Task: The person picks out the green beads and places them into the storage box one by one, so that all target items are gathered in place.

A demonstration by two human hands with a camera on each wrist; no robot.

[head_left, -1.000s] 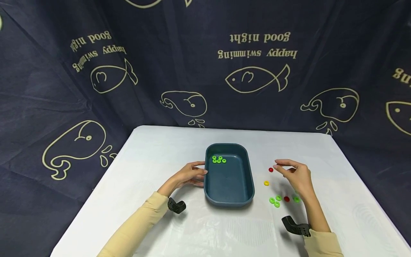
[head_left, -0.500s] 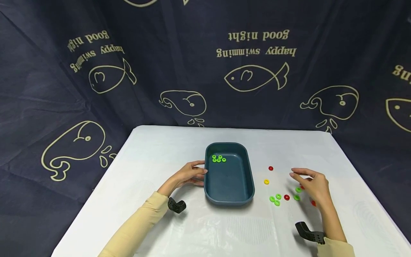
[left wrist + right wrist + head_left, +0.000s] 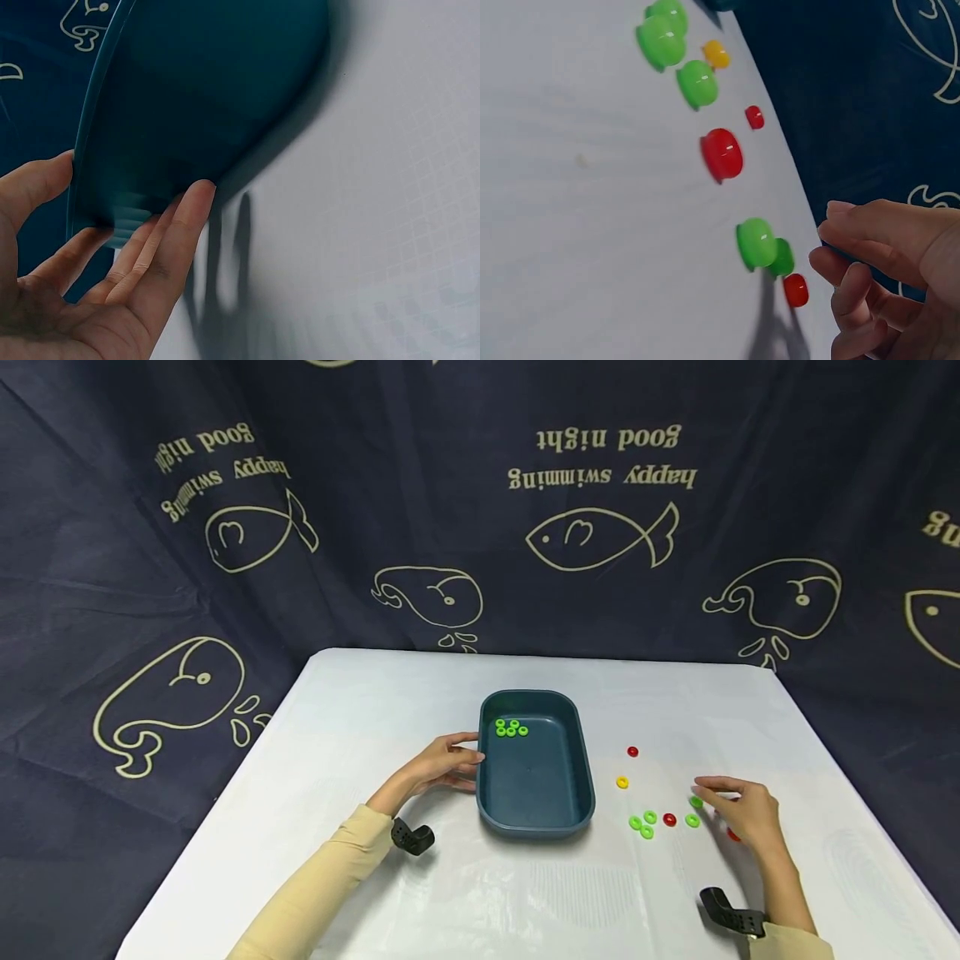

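Observation:
My left hand rests against the left wall of a dark teal rectangular tub. In the left wrist view, its thumb touches the rim and its extended fingers lie along the outer wall. At the right, my right hand hovers low, thumb and index finger close together, holding nothing. Right by those fingertips is a small green ring, with another green ring just nearer. A red ring lies partly behind the hand. The right wrist view shows loosely curled fingers beside the rings.
Several green rings sit in the tub's far left corner. Between tub and right hand lie a yellow ring, a small red ring, a larger red ring and a cluster of green rings on the white table.
My right hand has moved right and toward me, away from the small red ring, and lowered to the green ring. My left hand and the tub have stayed in place.

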